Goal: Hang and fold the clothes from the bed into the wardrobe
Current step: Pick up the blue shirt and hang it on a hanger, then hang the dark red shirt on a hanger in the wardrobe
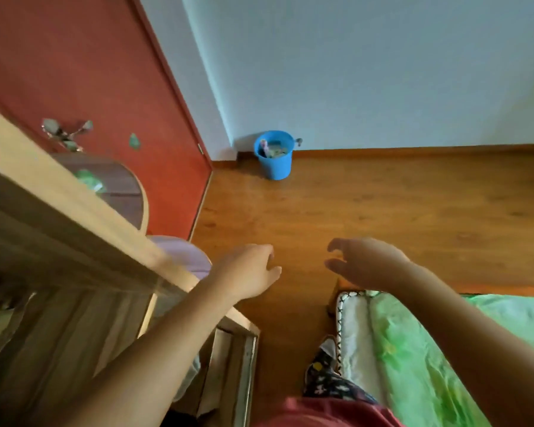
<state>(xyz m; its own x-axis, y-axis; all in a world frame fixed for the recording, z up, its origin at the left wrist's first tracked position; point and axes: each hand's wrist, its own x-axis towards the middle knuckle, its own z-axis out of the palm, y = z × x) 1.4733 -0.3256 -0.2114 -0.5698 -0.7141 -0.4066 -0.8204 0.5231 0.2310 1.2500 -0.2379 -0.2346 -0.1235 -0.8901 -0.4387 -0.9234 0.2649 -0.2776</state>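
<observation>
Noted left hand [247, 272] and right hand [367, 263] apart, empty, between wardrobe [74, 211] edge and bed [413, 349] corner; likely free for next garment

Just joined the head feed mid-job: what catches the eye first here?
Both bare arms reach forward over the wooden floor, the left hand and right hand loosely curled and holding nothing. A bright blue bucket with things inside stands against the pale wall in the far corner, near the red door at upper left. The green bedspread lies at lower right, the pale wooden wardrobe at left.
</observation>
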